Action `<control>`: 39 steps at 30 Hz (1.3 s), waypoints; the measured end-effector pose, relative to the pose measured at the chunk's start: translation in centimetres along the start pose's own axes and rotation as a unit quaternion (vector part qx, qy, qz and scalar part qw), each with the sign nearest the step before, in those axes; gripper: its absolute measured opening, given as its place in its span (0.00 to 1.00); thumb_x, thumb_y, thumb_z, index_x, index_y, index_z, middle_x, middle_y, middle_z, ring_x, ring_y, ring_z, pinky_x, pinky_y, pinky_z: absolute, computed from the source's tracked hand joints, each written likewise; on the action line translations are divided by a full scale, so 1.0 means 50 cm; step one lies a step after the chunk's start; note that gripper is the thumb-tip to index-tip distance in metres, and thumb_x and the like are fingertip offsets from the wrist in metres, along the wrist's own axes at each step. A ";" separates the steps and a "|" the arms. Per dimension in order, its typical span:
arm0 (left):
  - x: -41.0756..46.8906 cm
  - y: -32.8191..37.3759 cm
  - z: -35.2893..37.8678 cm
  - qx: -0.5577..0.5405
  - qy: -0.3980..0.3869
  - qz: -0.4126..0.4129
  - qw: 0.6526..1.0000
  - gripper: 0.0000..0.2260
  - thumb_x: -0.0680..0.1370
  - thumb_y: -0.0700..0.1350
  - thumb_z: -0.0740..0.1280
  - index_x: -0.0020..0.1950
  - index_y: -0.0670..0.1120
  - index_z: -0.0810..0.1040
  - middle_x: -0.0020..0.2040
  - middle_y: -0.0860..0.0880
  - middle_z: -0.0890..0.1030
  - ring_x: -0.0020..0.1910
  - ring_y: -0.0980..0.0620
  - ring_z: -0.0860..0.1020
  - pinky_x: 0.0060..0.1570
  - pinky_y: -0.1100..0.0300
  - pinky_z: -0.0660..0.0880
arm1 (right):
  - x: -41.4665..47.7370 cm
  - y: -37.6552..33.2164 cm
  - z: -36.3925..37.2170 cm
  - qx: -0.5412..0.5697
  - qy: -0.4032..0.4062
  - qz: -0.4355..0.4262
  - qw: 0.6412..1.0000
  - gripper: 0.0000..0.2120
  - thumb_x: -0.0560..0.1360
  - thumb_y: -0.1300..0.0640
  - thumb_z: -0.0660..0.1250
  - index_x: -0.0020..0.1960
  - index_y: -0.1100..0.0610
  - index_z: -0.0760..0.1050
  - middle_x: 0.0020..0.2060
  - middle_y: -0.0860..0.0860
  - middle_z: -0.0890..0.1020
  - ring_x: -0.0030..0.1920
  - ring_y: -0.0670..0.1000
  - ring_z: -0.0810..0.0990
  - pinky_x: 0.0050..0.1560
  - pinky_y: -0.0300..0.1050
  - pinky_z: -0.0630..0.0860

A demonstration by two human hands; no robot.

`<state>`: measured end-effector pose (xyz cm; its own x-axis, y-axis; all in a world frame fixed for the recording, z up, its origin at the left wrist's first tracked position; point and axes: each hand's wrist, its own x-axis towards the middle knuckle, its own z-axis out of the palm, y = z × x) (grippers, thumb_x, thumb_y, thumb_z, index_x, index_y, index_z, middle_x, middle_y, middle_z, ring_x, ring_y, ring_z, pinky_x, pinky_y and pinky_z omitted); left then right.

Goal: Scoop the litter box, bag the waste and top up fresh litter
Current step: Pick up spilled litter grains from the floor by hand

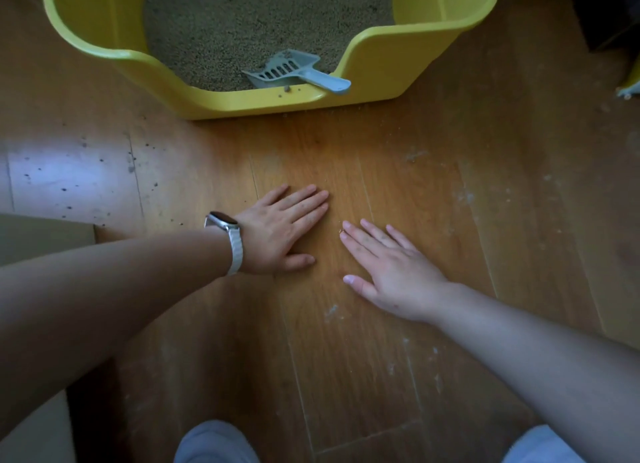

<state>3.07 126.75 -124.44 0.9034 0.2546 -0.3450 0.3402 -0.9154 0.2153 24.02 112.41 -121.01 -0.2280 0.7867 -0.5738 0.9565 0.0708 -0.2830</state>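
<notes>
Resting flat on the wood floor [381, 151], the left hand [280, 232] and right hand [391, 272] lie palm-down with fingers straight, holding nothing. Beyond them the yellow litter box [381, 68] holds litter [242, 23], its blue scoop [294, 71] propped on the front rim.

Brown wooden floorboards [346, 358] fill the view, glossy on the left, where dark specks [83, 144] lie scattered. Pale dusty smudges [464, 196] mark the boards on the right. A pale flat surface [41, 237] meets the floor at the left edge. A dark object [602, 9] sits in the top right corner. A white-strapped watch [225, 227] is worn on one wrist.
</notes>
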 end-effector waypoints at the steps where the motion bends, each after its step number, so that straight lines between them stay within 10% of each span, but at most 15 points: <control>1: 0.008 -0.002 -0.003 0.006 -0.006 0.013 1.000 0.40 0.76 0.69 0.47 0.80 0.45 0.43 0.80 0.48 0.42 0.78 0.50 0.40 0.76 0.47 0.39 | -0.010 0.001 0.007 0.010 0.009 0.001 1.000 0.33 0.79 0.36 0.44 0.79 0.50 0.41 0.77 0.42 0.39 0.77 0.44 0.36 0.77 0.49 0.39; 17: 0.007 0.021 0.012 0.027 -0.026 0.077 0.996 0.39 0.77 0.69 0.48 0.80 0.48 0.43 0.79 0.49 0.40 0.78 0.49 0.38 0.76 0.45 0.40 | -0.014 -0.056 0.076 0.038 0.096 0.039 0.994 0.35 0.77 0.38 0.46 0.78 0.55 0.53 0.78 0.48 0.52 0.78 0.47 0.47 0.76 0.52 0.45; 21: -0.004 0.037 -0.016 -0.142 0.059 -0.013 0.988 0.37 0.76 0.65 0.53 0.80 0.47 0.53 0.80 0.50 0.49 0.79 0.52 0.45 0.77 0.48 0.48 | -0.013 -0.051 0.064 0.070 0.145 0.038 0.986 0.31 0.78 0.43 0.50 0.76 0.57 0.62 0.77 0.51 0.60 0.77 0.49 0.56 0.75 0.49 0.51; 27: -0.036 0.082 -0.088 -0.620 0.236 -0.283 0.693 0.16 0.78 0.48 0.65 0.65 0.49 0.75 0.61 0.52 0.79 0.59 0.57 0.77 0.58 0.60 0.73 | 0.001 -0.045 0.051 0.146 0.259 0.088 0.951 0.18 0.74 0.57 0.67 0.62 0.62 0.76 0.56 0.55 0.78 0.57 0.57 0.77 0.59 0.51 0.76; 34: -0.004 0.053 -0.133 -0.861 0.227 -0.305 0.338 0.22 0.81 0.55 0.55 0.65 0.41 0.75 0.58 0.44 0.83 0.57 0.47 0.81 0.58 0.52 0.75 | 0.054 -0.051 0.014 0.195 0.286 0.133 0.929 0.13 0.73 0.62 0.70 0.57 0.63 0.78 0.50 0.57 0.78 0.53 0.59 0.77 0.56 0.47 0.72; 39: -0.017 0.033 -0.146 -0.915 0.221 -0.244 0.231 0.28 0.80 0.60 0.52 0.68 0.39 0.72 0.63 0.40 0.79 0.62 0.45 0.79 0.65 0.51 0.72 | 0.068 -0.051 -0.003 0.196 0.238 0.137 0.941 0.12 0.74 0.60 0.70 0.57 0.63 0.78 0.51 0.56 0.78 0.54 0.58 0.76 0.57 0.45 0.71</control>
<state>4.74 127.31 -117.13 0.4408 0.5654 -0.6972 -0.3963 0.8195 0.4141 20.83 115.00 -122.11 0.2135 0.9351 -0.2830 0.8061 -0.3322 -0.4897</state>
